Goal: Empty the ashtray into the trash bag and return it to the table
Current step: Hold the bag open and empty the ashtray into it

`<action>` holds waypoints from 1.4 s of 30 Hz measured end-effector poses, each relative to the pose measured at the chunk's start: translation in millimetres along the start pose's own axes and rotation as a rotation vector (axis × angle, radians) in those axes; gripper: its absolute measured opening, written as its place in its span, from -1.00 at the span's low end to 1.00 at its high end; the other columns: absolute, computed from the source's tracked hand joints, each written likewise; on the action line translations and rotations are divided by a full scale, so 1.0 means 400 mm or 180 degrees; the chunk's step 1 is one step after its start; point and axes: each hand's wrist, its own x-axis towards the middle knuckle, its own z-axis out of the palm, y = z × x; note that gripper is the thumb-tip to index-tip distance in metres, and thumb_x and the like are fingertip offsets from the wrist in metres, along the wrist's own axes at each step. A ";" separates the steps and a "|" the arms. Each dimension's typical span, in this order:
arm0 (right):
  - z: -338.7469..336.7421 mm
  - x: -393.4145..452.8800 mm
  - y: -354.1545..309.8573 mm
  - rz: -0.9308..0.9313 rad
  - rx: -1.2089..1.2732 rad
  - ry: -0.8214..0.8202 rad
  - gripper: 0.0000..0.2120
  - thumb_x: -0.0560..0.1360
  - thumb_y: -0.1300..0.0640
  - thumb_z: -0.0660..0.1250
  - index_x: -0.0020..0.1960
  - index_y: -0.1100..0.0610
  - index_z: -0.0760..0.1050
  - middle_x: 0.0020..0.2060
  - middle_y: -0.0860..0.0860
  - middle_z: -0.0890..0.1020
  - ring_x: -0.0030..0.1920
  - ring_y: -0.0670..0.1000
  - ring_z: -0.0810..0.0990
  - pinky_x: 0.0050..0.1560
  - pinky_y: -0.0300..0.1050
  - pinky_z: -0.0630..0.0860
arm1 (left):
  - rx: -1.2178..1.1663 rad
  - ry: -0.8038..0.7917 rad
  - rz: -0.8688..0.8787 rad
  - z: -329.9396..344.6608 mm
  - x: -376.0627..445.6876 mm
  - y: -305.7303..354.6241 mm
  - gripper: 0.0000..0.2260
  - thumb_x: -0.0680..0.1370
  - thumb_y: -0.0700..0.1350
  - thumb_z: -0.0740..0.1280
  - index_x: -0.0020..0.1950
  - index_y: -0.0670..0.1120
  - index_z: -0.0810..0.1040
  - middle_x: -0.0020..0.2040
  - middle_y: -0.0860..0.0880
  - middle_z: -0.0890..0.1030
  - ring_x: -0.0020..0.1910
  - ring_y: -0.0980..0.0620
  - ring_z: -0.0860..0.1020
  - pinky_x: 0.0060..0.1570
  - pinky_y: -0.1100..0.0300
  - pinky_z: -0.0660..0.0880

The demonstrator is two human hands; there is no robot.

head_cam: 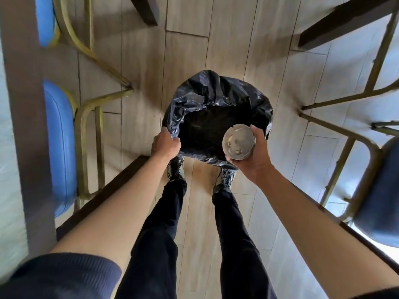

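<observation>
A black trash bag (218,98) stands open on the wooden floor in front of my feet. My left hand (165,144) grips the bag's near left rim and holds the mouth open. My right hand (255,155) holds a round silver ashtray (238,142) tilted on its side over the right part of the bag's opening, its inside facing left. Grey ash smudges cling to the ashtray's inner surface. The inside of the bag is dark and its contents are hard to make out.
A table edge (19,104) runs down the left with two blue-seated chairs (60,143) on gold metal frames beside it. Another blue chair (380,190) with metal legs stands at the right. Dark table legs (146,9) rise at the top. My shoes (224,180) touch the bag's near side.
</observation>
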 end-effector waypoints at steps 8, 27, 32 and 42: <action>0.022 0.054 0.017 -0.0195 -0.0973 0.0507 -0.43 0.44 -0.42 0.31 0.13 0.03 0.60 -0.11 0.09 0.63 -0.15 0.06 0.60 -0.15 -0.07 0.58 | 0.0329 0.0547 0.0308 0.037 -0.007 -0.038 -0.86 0.63 -0.24 0.18 0.08 -0.28 0.48 0.03 -0.26 0.62 0.05 -0.26 0.58 -0.15 0.07 0.31; 0.072 0.066 0.031 -0.0871 -0.1804 0.1184 -0.16 0.42 -0.55 0.14 0.32 0.13 0.50 0.24 0.14 0.62 0.25 0.12 0.59 0.25 0.07 0.52 | 0.0285 0.0406 0.0288 0.037 -0.006 -0.036 -0.82 0.62 -0.23 0.14 0.12 -0.28 0.46 0.05 -0.27 0.61 0.04 -0.27 0.58 -0.15 0.05 0.33; 0.074 0.046 0.063 -0.1017 -0.1972 0.1204 -0.21 0.45 -0.50 0.14 0.36 0.10 0.45 0.20 0.09 0.60 0.20 0.10 0.59 0.28 0.20 0.56 | 0.0218 0.0323 0.0186 0.037 -0.008 -0.033 -0.81 0.62 -0.23 0.14 0.15 -0.28 0.46 0.08 -0.29 0.60 0.07 -0.29 0.56 -0.13 0.05 0.31; 0.078 0.043 0.079 -0.1266 -0.2034 0.1476 -0.04 0.36 -0.52 0.09 0.58 0.06 0.23 0.29 0.07 0.50 0.31 0.13 0.48 0.38 0.27 0.47 | 0.0117 0.0307 0.0114 0.039 -0.010 -0.029 -0.83 0.61 -0.21 0.16 0.11 -0.28 0.44 0.02 -0.26 0.60 -0.17 -0.14 0.45 -0.17 0.04 0.31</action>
